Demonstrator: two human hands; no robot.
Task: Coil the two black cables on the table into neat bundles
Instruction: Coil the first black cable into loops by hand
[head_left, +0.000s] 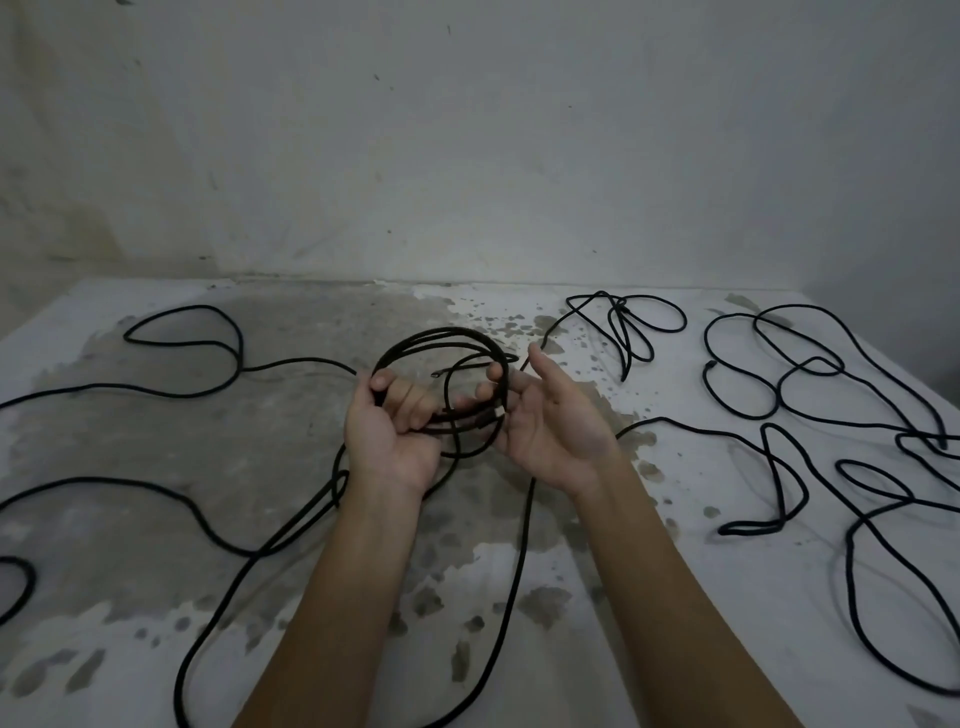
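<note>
A table (156, 441) fills the lower half of the frame. Its white paint is worn through in wide, blotchy grey patches, mostly at the centre and left, with small flakes scattered around them. Behind it a pale, matte wall (467, 156) rises, stained yellowish toward the upper left and marked with faint scuffs.

At the centre, held above the table, the coiled cable (441, 338) forms a round bundle of several thin, black, matte loops. The left hand (389, 431) grips the bundle's lower left side, fingers curled round the strands. The right hand (550, 431) is turned palm up, its fingers hooked round the right side of the loops and its thumb standing free. A small plug end (436, 371) with a metal tip shows inside the ring. The uncoiled length trails across the left and lower part of the table in long, slack curves.

The loose cable (810, 374) sprawls on the right side in overlapping loops.
</note>
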